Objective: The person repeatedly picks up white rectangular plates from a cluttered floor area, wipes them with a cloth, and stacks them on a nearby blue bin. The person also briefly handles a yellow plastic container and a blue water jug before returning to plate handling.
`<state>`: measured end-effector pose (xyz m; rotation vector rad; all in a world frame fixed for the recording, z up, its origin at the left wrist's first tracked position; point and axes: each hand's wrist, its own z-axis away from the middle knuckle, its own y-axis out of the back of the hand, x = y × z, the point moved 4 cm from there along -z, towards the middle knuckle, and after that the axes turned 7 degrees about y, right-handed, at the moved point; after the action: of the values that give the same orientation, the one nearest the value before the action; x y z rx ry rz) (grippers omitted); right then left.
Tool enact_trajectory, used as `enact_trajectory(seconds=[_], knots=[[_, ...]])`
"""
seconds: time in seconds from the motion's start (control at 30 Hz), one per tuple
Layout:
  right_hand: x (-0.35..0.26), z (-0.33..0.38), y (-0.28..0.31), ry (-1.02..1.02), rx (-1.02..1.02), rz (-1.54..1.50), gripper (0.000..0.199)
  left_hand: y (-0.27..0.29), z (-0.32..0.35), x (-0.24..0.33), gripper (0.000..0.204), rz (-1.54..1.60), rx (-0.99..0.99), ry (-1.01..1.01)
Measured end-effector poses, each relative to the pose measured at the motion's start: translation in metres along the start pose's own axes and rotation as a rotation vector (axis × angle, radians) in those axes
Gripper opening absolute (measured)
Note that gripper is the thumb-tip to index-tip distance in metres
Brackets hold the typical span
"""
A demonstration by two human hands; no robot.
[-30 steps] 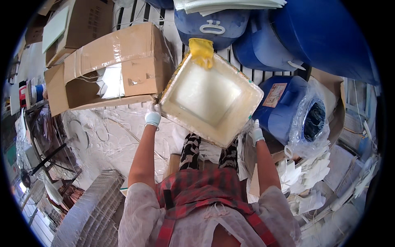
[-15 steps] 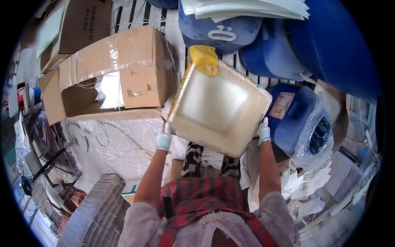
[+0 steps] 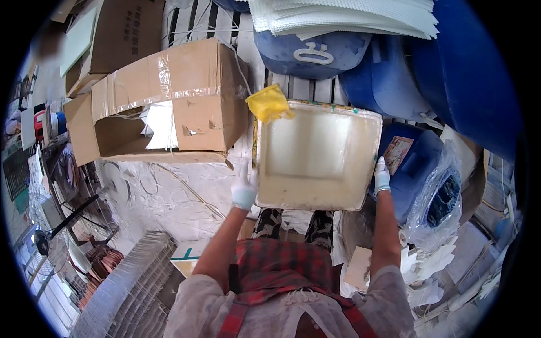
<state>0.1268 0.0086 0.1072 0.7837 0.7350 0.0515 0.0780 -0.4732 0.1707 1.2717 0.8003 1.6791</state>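
I am holding the big white square foam tub (image 3: 315, 155) with my gloved left hand (image 3: 244, 191) and right hand (image 3: 381, 177) gripping its near corners, keeping it level so the yellow cloth (image 3: 269, 103) on its far left corner is not slipping.

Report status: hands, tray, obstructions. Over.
Left hand and right hand, white-gloved, each with a grip on a side of the square white foam tray. Tray held up, yellow cloth at its corner. Open cardboard box close left.
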Motion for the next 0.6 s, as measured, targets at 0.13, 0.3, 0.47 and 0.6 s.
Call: enact_trajectory(seconds=[0.13,0.3,0.47,0.6], knots=[[-0.046,0.063,0.000,0.340,0.115,0.055,0.043,0.054,-0.130,0.059,0.034,0.349,0.186,-0.151],[-0.088,0.178,-0.018,0.587,-0.252,0.128,0.033,0.014,-0.235,0.038,0.048,-0.025,0.059,-0.017],[-0.062,0.256,-0.005,0.354,-0.409,0.085,0.030,0.006,-0.242,0.047,0.034,-0.181,-0.131,0.104],[-0.024,0.274,-0.003,0.212,-0.410,0.091,0.031,0.031,-0.201,0.061,0.016,0.124,0.136,-0.193]])
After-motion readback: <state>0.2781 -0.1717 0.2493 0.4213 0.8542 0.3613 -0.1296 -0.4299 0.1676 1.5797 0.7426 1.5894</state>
